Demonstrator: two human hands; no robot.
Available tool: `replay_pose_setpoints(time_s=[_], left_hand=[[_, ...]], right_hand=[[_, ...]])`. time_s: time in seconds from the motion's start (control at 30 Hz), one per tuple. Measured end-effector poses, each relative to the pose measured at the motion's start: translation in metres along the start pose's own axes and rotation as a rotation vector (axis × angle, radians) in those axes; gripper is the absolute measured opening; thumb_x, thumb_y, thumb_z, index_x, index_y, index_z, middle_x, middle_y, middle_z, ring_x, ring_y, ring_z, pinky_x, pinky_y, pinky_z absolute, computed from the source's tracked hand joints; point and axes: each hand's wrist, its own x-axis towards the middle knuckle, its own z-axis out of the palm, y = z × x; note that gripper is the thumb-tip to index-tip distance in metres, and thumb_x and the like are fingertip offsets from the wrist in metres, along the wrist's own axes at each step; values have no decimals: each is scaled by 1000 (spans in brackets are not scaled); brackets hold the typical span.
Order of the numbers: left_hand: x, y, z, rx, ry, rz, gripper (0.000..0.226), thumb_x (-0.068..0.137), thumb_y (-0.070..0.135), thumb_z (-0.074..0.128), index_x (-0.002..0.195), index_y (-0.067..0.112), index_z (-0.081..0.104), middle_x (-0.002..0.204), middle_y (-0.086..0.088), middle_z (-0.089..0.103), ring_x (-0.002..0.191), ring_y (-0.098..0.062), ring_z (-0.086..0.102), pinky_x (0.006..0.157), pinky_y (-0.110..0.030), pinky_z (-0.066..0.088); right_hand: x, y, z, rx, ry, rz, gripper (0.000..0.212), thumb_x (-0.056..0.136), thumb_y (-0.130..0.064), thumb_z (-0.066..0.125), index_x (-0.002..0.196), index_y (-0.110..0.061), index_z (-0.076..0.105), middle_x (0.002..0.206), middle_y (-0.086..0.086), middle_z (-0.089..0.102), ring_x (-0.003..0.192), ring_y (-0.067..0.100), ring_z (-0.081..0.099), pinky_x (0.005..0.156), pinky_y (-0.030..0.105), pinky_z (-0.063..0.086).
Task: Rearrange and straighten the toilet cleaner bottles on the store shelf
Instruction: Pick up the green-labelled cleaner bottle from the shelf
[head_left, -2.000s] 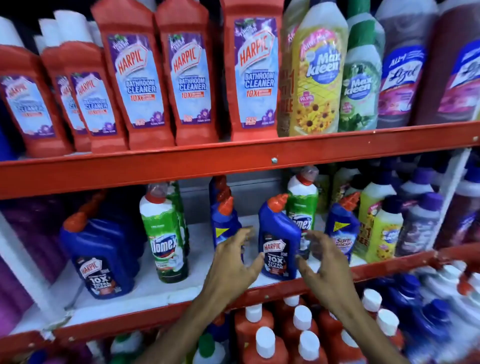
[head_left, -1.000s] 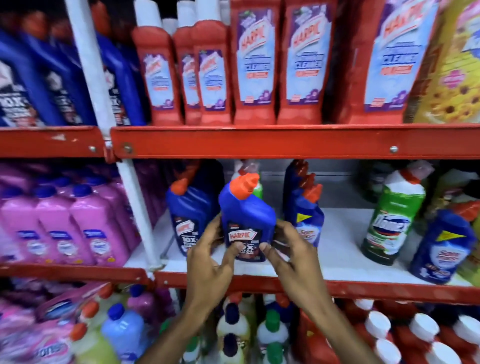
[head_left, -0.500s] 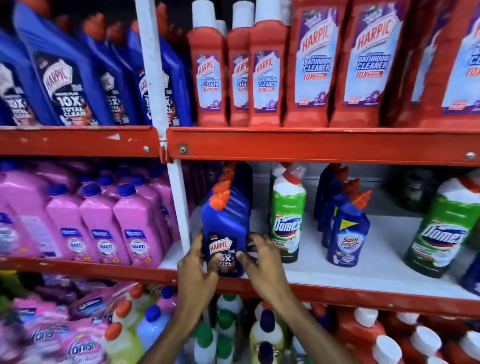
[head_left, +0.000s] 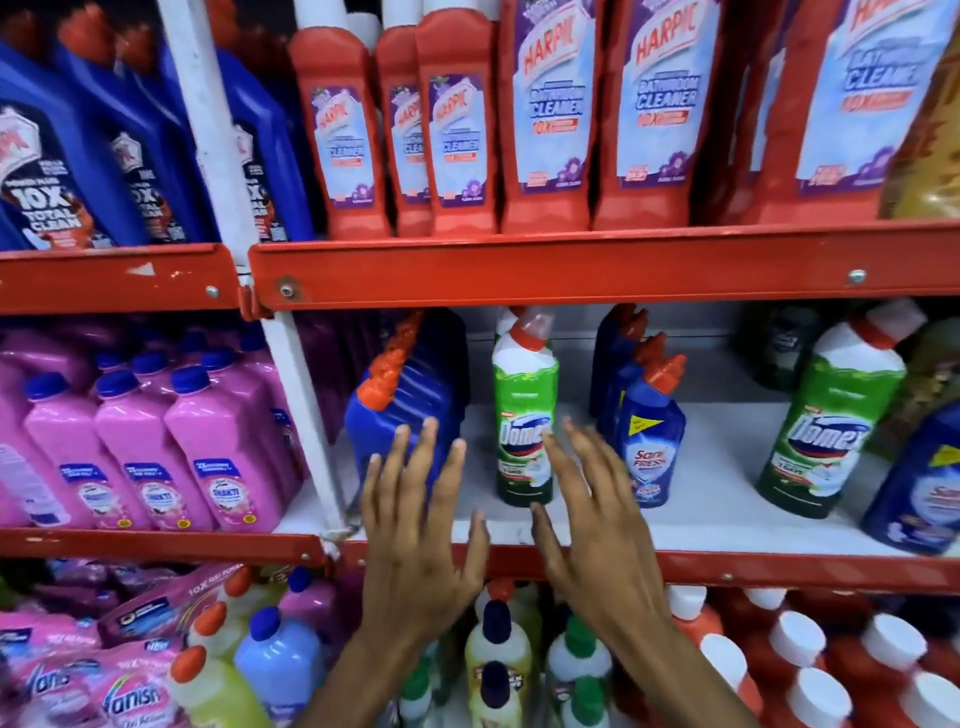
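On the middle shelf (head_left: 701, 519), a row of blue Harpic bottles (head_left: 410, 400) with orange caps stands at the left end, against the white upright. My left hand (head_left: 421, 525) is spread flat in front of the first bottle, holding nothing. A green Domex bottle (head_left: 524, 410) stands just right of it. My right hand (head_left: 592, 514) hovers with fingers apart in front of the Domex bottle's lower right. Blue Sani Fresh bottles (head_left: 652, 431) form a row to the right. A second Domex bottle (head_left: 826, 431) stands farther right.
Red Harpic bathroom cleaner bottles (head_left: 550, 119) fill the top shelf, with large blue Harpic jugs (head_left: 62, 156) at top left. Pink bottles (head_left: 140, 447) fill the middle left bay. A white upright (head_left: 301, 395) divides the bays. Mixed bottles crowd the bottom shelf.
Both hands have let go of the front blue Harpic bottle and spread open. The bottle stands in line at the shelf's left end. The view has moved closer.
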Motion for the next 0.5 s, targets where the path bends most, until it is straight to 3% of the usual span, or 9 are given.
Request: replay_pose_setpoints(time_s=[0.13, 0.23, 0.37, 0.5], left_hand=[[13, 53, 30, 58, -127, 119, 75, 85, 33, 64, 151, 13, 35, 160, -21, 33, 151, -44, 26, 115, -70, 29], [17, 88, 53, 55, -209, 191, 77, 86, 36, 63, 153, 14, 32, 162, -21, 29, 152, -45, 21, 116, -70, 27], [24, 130, 81, -58, -249, 290, 70, 86, 31, 62, 149, 13, 37, 160, -21, 32, 149, -47, 28, 112, -68, 36], [34, 168, 112, -192, -276, 342, 60, 87, 26, 63, 143, 12, 48, 157, -18, 42, 149, -41, 32, 119, -59, 32]], right_hand=[[-12, 50, -35, -233, 49, 16, 75, 88, -27, 61, 155, -12, 32, 166, 16, 22, 155, 35, 18, 121, 54, 27], [-23, 85, -58, -315, 90, 43, 73, 86, -23, 63, 153, -10, 36, 164, 21, 26, 153, 40, 21, 118, 57, 29], [-35, 128, -81, -284, 120, 169, 69, 91, -25, 59, 154, -10, 35, 165, 18, 24, 153, 36, 23, 121, 49, 29], [-38, 161, -92, -40, 119, 417, 76, 92, -28, 63, 156, -11, 26, 166, 10, 25, 151, 27, 28, 117, 36, 31]])
